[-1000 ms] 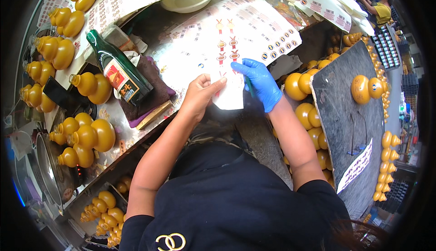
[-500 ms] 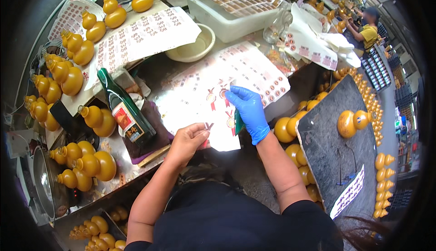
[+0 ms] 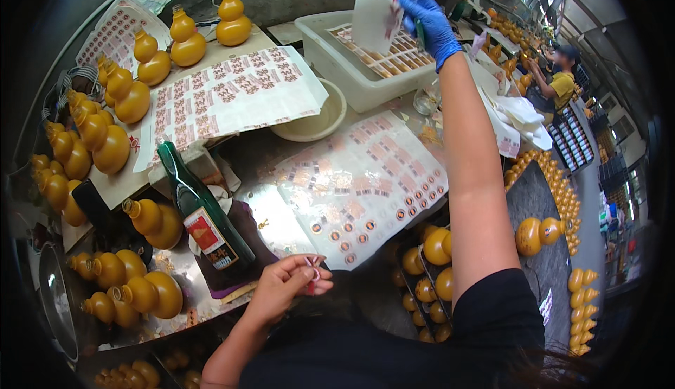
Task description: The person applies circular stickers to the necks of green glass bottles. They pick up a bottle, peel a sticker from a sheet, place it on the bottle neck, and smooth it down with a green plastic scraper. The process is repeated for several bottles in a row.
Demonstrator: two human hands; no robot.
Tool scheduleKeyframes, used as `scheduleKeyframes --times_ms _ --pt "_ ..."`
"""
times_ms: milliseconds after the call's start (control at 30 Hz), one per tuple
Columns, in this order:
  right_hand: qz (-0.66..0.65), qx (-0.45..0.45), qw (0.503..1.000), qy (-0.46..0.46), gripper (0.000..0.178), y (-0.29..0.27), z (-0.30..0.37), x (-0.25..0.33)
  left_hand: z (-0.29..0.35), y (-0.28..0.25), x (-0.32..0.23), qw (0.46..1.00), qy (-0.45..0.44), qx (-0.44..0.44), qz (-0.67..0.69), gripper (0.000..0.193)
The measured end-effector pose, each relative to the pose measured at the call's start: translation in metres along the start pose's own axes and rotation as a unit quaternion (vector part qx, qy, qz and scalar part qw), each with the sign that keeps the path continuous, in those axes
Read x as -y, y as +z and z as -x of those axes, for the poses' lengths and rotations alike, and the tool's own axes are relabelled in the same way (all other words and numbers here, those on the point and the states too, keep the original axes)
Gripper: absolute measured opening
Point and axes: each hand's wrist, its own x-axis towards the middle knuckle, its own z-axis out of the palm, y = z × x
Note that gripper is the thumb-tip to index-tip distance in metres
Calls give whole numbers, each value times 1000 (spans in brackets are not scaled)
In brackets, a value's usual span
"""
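My right hand [image 3: 430, 27], in a blue glove, is raised at arm's length over the white tub. It grips a white decal sheet [image 3: 376, 20] printed with red-and-gold medal shapes. A small green piece [image 3: 420, 32] shows against the glove; its kind is unclear. Down by the table's front edge, my bare left hand [image 3: 288, 283] pinches a small red-and-white decal [image 3: 313, 273] between thumb and fingers. Left of it lies a dark green bottle [image 3: 211, 217] with a red-and-white label, on a dark cloth. A large label sheet [image 3: 373, 192] lies flat on the table.
The white plastic tub [image 3: 394, 88] holds printed sheets. Beside it stands a cream bowl [image 3: 336, 123], partly under another decal sheet [image 3: 232, 97]. Gourd-shaped yellow bottles [image 3: 112, 148] line the left side. More stand under a dark board [image 3: 541, 262] at right. A co-worker [image 3: 559, 86] is far right.
My right hand has lifted the medal decal sheet off the table and carried it up and away to the tub. My left hand has lowered slightly, still pinching a small decal.
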Motion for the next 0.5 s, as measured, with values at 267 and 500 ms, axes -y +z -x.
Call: scheduleKeyframes --times_ms 267,500 --pt "625 190 686 319 56 -21 -31 -160 8 -18 -41 1000 1 2 27 31" --pt "544 -132 828 27 34 38 -10 -99 33 -13 -57 993 92 -32 70 44"
